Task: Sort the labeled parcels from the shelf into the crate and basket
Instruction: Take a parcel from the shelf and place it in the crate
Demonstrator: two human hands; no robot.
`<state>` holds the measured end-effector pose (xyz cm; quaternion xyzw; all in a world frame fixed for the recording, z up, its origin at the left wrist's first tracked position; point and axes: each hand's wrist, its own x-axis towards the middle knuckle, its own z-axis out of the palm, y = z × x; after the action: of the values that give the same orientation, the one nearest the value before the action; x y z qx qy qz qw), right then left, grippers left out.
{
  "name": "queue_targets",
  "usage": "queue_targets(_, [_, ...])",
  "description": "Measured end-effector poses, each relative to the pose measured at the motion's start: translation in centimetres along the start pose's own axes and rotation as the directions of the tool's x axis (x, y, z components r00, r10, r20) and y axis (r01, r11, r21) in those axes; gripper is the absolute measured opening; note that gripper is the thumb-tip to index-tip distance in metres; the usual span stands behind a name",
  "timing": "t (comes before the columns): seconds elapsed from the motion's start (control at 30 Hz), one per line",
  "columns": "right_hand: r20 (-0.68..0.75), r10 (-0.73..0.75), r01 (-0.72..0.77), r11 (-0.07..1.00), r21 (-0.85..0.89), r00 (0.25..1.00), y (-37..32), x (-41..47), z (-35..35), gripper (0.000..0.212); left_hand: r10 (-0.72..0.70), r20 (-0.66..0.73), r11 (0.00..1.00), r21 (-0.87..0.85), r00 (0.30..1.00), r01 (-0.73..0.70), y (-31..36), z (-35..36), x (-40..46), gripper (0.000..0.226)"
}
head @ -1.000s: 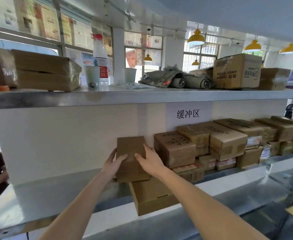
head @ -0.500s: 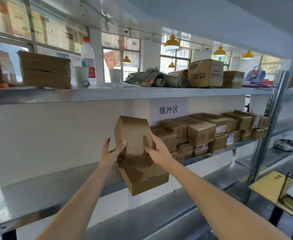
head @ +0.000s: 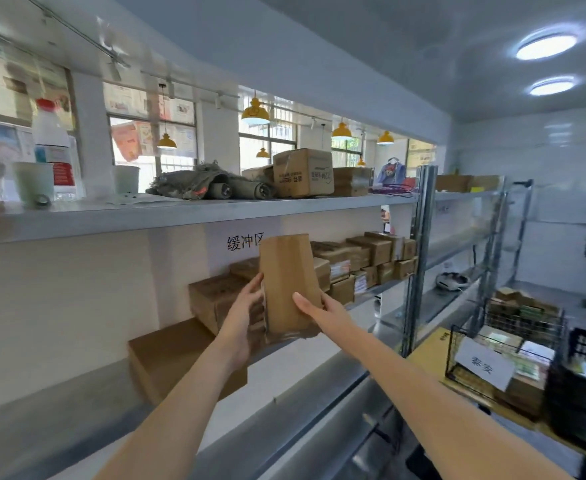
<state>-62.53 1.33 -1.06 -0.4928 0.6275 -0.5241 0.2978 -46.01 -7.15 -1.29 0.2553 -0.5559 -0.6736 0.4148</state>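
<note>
At frame centre, my left hand [head: 246,315] and right hand [head: 322,306] grip a box [head: 289,282] upright before the shelf [head: 76,386].

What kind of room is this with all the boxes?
Probably a parcel sorting room: a shelf stacked with cardboard parcels, a labeled wire basket nearby, and two hands holding one box.

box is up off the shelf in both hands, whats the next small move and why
Probably swing the cardboard box right, toward the wire basket. The left hand and right hand hold it clear of the shelf, and no label shows on the facing side.
</note>
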Motion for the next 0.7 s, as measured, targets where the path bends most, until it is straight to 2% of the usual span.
queue_targets(0.07, [-0.061,-0.028,0.030,0.999,0.033,0.998,0.5,-0.7,-3.5,0.070,0.040,0.042,0.997,0.061,0.998,-0.042,-0.6,2.8,1.2,0.044])
queue_targets(0.1, [-0.095,-0.044,0.050,0.997,0.062,0.994,0.8,-1.0,-5.2,0.064,0.049,0.051,0.996,0.075,0.997,-0.053,-0.9,4.4,1.7,0.056])
queue_targets(0.17, [-0.168,-0.045,0.066,0.990,0.121,0.985,1.6,-1.9,-8.5,0.066,0.042,0.046,0.992,0.118,0.998,-0.047,-1.4,8.1,2.2,0.081])
queue_targets(0.2, [-0.203,-0.026,0.055,0.989,0.141,0.979,2.1,-2.3,-10.2,0.068,0.023,0.031,0.990,0.141,0.999,-0.027,-1.7,10.0,2.2,0.084])
queue_targets(0.27, [-0.242,-0.010,0.041,0.992,0.123,0.970,2.9,-3.3,-13.4,0.068,-0.032,0.017,0.984,0.177,0.999,0.029,-2.5,13.5,2.4,0.082])
queue_targets(0.43, [-0.295,-0.025,0.012,0.999,-0.044,0.955,3.7,-5.3,-21.0,0.044,-0.065,0.040,0.986,0.155,0.997,0.058,-5.1,20.4,4.1,0.065])
queue_targets(0.53, [-0.319,0.022,-0.057,0.993,-0.100,0.948,4.1,-5.8,-25.4,0.046,-0.064,0.078,0.992,0.116,0.995,0.055,-6.4,24.1,5.0,0.051])
queue_targets(0.63, [-0.339,0.105,-0.136,0.988,-0.071,0.935,4.1,-7.0,-28.7,0.055,-0.066,0.108,0.993,0.107,0.992,0.054,-7.3,28.0,5.6,0.031])
queue_targets(0.7, [-0.336,0.106,-0.138,0.988,-0.070,0.936,4.7,-7.8,-31.0,0.056,-0.084,0.124,0.994,0.082,0.989,0.074,-7.9,30.9,5.7,0.028])
